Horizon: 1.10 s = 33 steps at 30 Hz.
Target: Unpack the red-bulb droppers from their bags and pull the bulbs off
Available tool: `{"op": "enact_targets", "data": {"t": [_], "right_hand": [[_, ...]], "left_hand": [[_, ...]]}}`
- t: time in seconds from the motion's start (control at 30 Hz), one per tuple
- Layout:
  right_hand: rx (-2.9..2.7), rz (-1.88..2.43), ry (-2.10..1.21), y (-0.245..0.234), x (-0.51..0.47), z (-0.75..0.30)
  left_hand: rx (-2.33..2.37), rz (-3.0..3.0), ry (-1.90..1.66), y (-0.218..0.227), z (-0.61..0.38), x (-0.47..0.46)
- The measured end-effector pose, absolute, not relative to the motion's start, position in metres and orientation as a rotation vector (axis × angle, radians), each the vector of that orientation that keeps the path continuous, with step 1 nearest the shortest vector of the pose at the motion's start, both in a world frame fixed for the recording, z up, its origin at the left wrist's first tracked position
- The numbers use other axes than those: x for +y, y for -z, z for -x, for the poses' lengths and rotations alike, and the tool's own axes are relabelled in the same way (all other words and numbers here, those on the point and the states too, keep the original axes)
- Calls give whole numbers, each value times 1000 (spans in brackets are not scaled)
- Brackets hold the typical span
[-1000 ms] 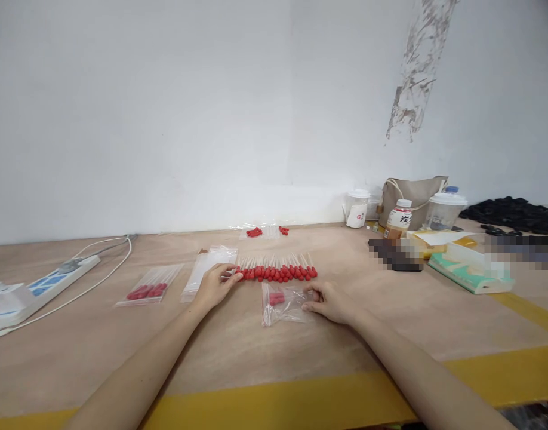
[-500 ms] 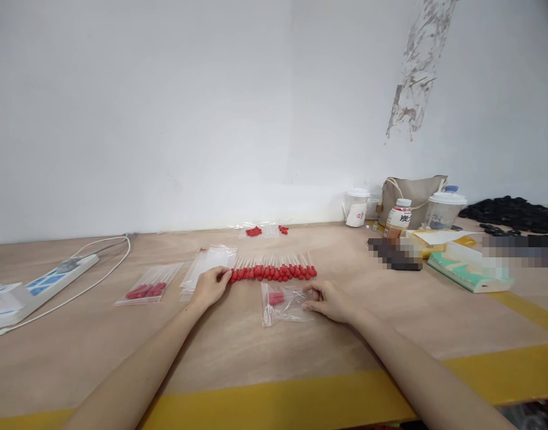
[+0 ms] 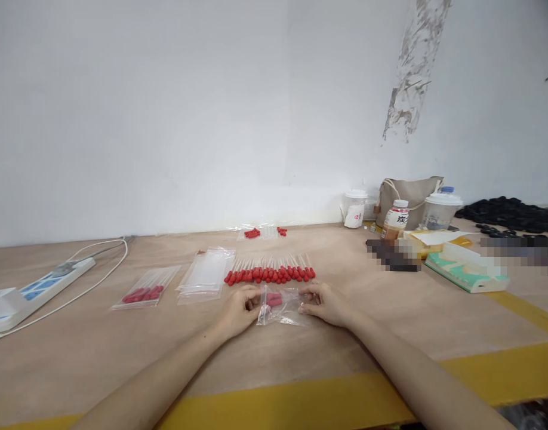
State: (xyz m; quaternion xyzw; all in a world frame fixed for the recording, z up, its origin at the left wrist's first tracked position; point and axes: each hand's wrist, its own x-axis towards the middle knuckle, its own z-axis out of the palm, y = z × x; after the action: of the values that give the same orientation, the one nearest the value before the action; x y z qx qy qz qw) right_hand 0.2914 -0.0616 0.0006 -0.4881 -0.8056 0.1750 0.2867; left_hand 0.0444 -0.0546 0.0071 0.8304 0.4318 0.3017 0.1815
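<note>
A small clear zip bag [image 3: 288,310] with a few red-tipped sticks [image 3: 274,300] inside lies in front of me. My left hand [image 3: 240,309] has its thumb and fingers closed at the bag's left edge, by the red tips. At the opposite end, my right hand [image 3: 328,304] pinches the bag's right side. Just beyond both hands is a row of loose red-tipped sticks [image 3: 269,275], red ends toward me. A stack of flat clear bags [image 3: 205,272] lies left of the row.
Farther left are a filled bag of red-tipped sticks [image 3: 144,292] and a power strip [image 3: 54,283] with a white cable. Small bags with red pieces [image 3: 252,233] lie near the wall. At right stand a lidded cup [image 3: 355,210], a drink bottle [image 3: 396,221] and a green tissue pack [image 3: 466,269].
My left hand has left the left end of the stick row and come right and nearer, to the bag's left edge. My right hand stays at the bag's right side.
</note>
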Motion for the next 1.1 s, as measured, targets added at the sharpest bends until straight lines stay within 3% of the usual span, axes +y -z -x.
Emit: {"op": "enact_targets", "data": {"t": [0.43,0.8,1.1], "right_hand": [[-2215,1210,-488,0,-59,-290],[-2229,1328,-421,-7,-62,-293],[-2243,1315,-419,-9,-62,-295]], "left_hand": [[1338,-2429,-876,-11,-43,-55],[1304,-2239,-598,-33,-9,-53],[1019,-2036,-430,-52,7,-55]]}}
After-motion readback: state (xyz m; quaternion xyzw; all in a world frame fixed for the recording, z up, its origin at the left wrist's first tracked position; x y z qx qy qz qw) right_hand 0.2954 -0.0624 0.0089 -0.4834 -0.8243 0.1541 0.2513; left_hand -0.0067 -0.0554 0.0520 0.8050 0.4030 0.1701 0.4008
